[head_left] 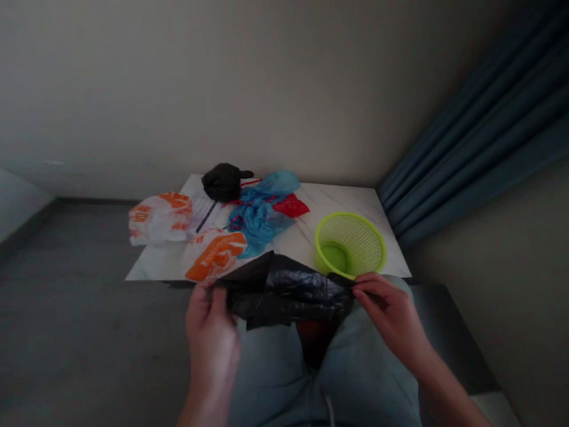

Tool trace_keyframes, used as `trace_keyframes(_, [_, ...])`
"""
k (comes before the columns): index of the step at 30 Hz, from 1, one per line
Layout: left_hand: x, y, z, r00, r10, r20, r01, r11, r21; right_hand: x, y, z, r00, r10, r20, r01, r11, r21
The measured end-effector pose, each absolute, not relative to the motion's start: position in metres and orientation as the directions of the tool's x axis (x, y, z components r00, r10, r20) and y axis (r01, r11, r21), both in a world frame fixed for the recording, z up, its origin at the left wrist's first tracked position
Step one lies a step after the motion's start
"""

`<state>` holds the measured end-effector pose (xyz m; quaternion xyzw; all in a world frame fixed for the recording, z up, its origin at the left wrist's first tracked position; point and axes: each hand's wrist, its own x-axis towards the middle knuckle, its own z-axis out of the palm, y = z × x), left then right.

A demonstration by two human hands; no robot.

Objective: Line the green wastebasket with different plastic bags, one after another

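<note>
A black plastic bag [288, 290] is stretched sideways between my two hands, above my lap and in front of the table's near edge. My left hand [213, 326] grips its left end, thumb on top. At the right end, the fingertips of my right hand [386, 305] pinch a narrow corner of the bag. Just beyond that hand stands a lime-green plastic basket [351, 243] with nothing visible inside. An orange-and-white plastic bag [216, 254] lies crumpled past my left hand.
On the white marbled table [338, 198] lie a crumpled blue plastic bag [258, 219], a red plastic piece [292, 205], a bunched black bag [223, 182] and another orange-and-white bag [160, 218] over the left edge. A wall rises behind; a blue curtain [480, 118] hangs right.
</note>
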<state>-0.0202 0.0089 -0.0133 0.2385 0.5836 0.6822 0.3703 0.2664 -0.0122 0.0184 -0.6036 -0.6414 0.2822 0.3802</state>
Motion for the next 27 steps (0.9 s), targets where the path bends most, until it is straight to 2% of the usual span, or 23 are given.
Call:
trace_keyframes(3, [-0.025, 0.013, -0.009, -0.624, 0.738, -0.256, -0.494, -0.12, 0.861, 0.288, -0.008, 0.002, 0.023, 1.0, -0.012, 0.716, -0.025, -0.697])
trace_keyframes(5, [-0.024, 0.012, -0.003, -0.581, 0.747, -0.324, -0.557, -0.074, 0.828, 0.298, -0.006, -0.003, 0.007, 0.987, -0.159, 0.82, -0.097, -0.564])
trace_keyframes(7, [-0.021, 0.01, 0.001, -0.556, 0.752, -0.354, -0.551, -0.014, 0.834, 0.293, -0.007, 0.0, 0.013, 0.986, -0.164, 0.853, -0.097, -0.512])
trace_keyframes(10, [-0.009, 0.004, 0.003, -0.545, 0.764, -0.344, -0.493, 0.04, 0.869, 0.256, -0.018, 0.016, -0.044, 0.999, 0.008, 0.764, 0.039, -0.644])
trace_keyframes(13, [0.008, 0.0, 0.004, -0.502, 0.804, -0.319, -0.439, 0.081, 0.895, 0.201, -0.033, 0.022, -0.257, 0.966, 0.018, 0.594, 0.173, -0.786])
trace_keyframes(16, [0.013, -0.005, 0.009, -0.424, 0.854, -0.301, -0.379, 0.134, 0.916, 0.17, -0.032, 0.005, -0.26, 0.965, 0.034, 0.51, 0.167, -0.844])
trace_keyframes(17, [0.01, -0.007, 0.012, -0.385, 0.873, -0.299, -0.346, 0.163, 0.924, 0.169, -0.027, -0.004, -0.22, 0.975, 0.019, 0.5, 0.13, -0.856])
trace_keyframes(19, [-0.001, -0.013, 0.018, -0.283, 0.911, -0.298, -0.227, 0.238, 0.944, 0.181, -0.011, -0.018, 0.0, 1.0, 0.008, 0.505, 0.007, -0.863])
trace_keyframes(22, [-0.023, -0.022, 0.022, -0.046, 0.949, -0.313, 0.12, 0.317, 0.941, 0.214, 0.012, -0.025, 0.245, 0.964, 0.102, 0.514, -0.04, -0.857])
trace_keyframes(25, [-0.038, -0.026, 0.013, 0.124, 0.933, -0.338, 0.487, 0.239, 0.84, 0.237, 0.022, -0.018, 0.309, 0.924, 0.225, 0.615, -0.014, -0.789])
trace_keyframes(27, [-0.045, -0.026, 0.0, 0.084, 0.94, -0.329, 0.645, 0.2, 0.737, 0.243, 0.024, -0.015, 0.309, 0.912, 0.271, 0.669, -0.006, -0.743])
